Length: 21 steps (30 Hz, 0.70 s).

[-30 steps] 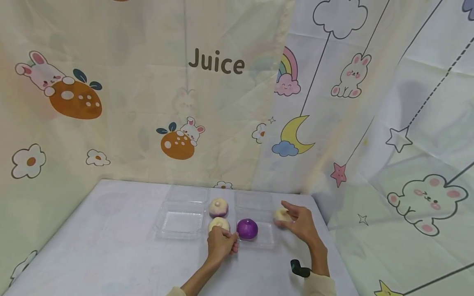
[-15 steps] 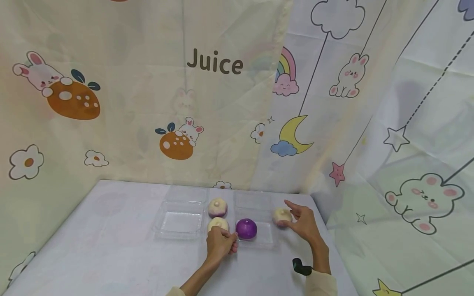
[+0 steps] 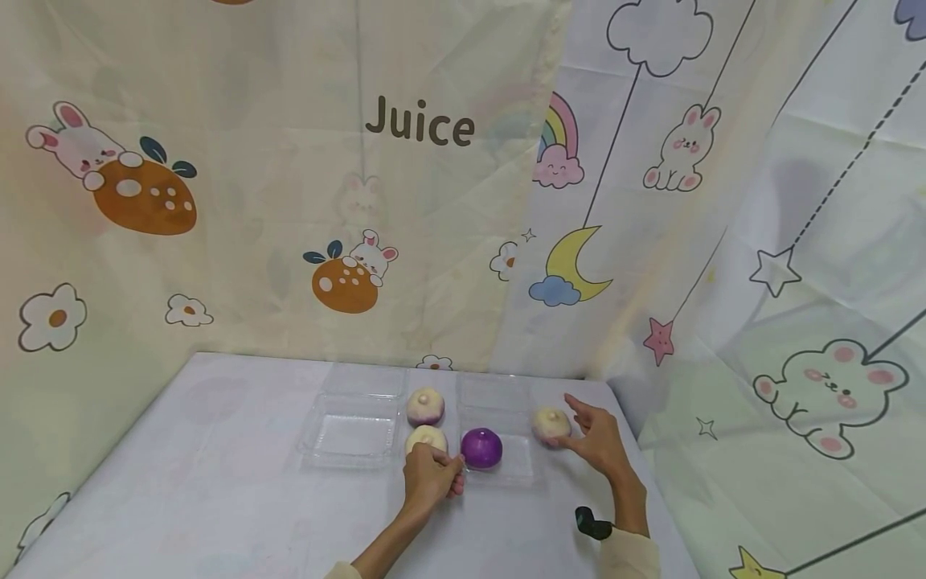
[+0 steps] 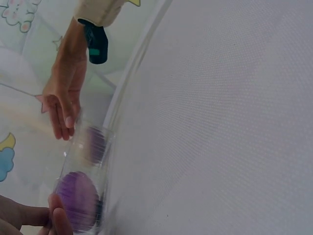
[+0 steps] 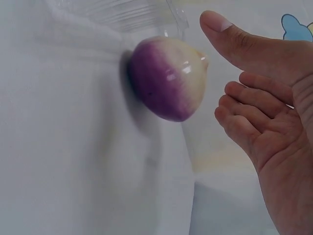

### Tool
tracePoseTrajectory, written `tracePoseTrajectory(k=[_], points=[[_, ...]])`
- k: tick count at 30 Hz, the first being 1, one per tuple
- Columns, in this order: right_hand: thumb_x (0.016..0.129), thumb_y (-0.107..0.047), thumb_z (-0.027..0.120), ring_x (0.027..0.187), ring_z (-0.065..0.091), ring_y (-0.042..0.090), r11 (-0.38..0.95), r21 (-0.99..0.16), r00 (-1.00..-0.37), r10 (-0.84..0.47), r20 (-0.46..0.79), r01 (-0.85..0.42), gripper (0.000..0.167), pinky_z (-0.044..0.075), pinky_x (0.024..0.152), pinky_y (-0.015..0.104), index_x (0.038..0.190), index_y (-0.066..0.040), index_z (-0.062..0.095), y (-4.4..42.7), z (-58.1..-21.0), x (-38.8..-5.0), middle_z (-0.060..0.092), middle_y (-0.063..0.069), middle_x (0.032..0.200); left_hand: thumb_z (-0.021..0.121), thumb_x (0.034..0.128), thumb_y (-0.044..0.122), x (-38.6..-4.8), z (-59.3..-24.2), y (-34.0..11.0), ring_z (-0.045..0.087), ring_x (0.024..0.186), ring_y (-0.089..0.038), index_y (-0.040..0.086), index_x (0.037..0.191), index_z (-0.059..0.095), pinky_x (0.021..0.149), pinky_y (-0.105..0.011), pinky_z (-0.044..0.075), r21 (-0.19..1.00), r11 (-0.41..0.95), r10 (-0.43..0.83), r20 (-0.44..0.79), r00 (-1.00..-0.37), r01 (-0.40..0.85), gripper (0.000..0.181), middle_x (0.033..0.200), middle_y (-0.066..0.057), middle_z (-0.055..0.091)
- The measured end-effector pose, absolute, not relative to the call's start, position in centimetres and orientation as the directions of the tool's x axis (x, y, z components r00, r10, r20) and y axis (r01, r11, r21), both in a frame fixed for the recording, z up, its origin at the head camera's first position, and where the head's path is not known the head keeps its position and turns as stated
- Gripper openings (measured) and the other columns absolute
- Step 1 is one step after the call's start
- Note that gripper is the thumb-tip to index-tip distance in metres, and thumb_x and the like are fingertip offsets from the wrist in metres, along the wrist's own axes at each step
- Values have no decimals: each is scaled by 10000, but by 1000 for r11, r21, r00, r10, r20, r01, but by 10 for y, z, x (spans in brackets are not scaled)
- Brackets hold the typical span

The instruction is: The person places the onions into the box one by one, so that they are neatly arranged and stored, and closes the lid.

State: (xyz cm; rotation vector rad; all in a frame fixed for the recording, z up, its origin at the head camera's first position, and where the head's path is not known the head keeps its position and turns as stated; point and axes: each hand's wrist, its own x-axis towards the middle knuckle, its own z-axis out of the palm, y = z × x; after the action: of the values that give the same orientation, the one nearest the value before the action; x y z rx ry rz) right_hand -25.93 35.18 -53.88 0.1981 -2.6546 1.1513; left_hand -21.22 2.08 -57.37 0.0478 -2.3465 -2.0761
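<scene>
My left hand (image 3: 432, 480) pinches the near left edge of a clear plastic clamshell container (image 3: 519, 469) between thumb and fingers. Inside it sits a shiny purple, onion-like ball (image 3: 481, 449). The left wrist view has the purple ball (image 4: 77, 199) behind the clear wall, close to the left fingers. To the right of the container, a cream-and-purple model turnip (image 3: 551, 424) stands on the table. Beside that turnip my right hand (image 3: 600, 441) is spread, thumb and fingers apart. The right wrist view shows a gap between the hand (image 5: 269, 103) and the turnip (image 5: 167, 79).
Another clear clamshell container (image 3: 354, 434) lies unfolded on the left. Between the containers are two more cream-topped turnips, a far one (image 3: 425, 407) and a near one (image 3: 427, 438) partly hidden by my left hand. A printed curtain (image 3: 253, 265) hangs behind the white table (image 3: 239, 482).
The right hand has loosened from the right-hand turnip and drawn slightly right, leaving it on the table. The left hand keeps its place at the container's edge.
</scene>
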Motion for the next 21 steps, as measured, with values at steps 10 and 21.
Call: tracePoseTrajectory(k=[10, 21], points=[[760, -191, 1021, 1382, 631, 517, 701, -684, -967, -30, 253, -201, 933, 545, 1103, 582, 1547, 24, 568, 360, -548, -261, 599, 299, 1542, 786, 966, 49, -212, -574, 21, 668, 432, -91, -29, 726, 746, 457, -303, 611, 991, 130, -33, -17, -999, -21, 255, 565, -68, 722], [751, -188, 1028, 1409, 611, 507, 701, -697, -979, -11, 203, -153, 969, 542, 1113, 557, 1556, 47, 543, 359, -557, -263, 568, 318, 1557, 787, 964, 49, -211, -572, 20, 671, 435, -96, -48, 742, 750, 455, -303, 610, 992, 119, -34, -24, -999, -28, 245, 572, -82, 726]])
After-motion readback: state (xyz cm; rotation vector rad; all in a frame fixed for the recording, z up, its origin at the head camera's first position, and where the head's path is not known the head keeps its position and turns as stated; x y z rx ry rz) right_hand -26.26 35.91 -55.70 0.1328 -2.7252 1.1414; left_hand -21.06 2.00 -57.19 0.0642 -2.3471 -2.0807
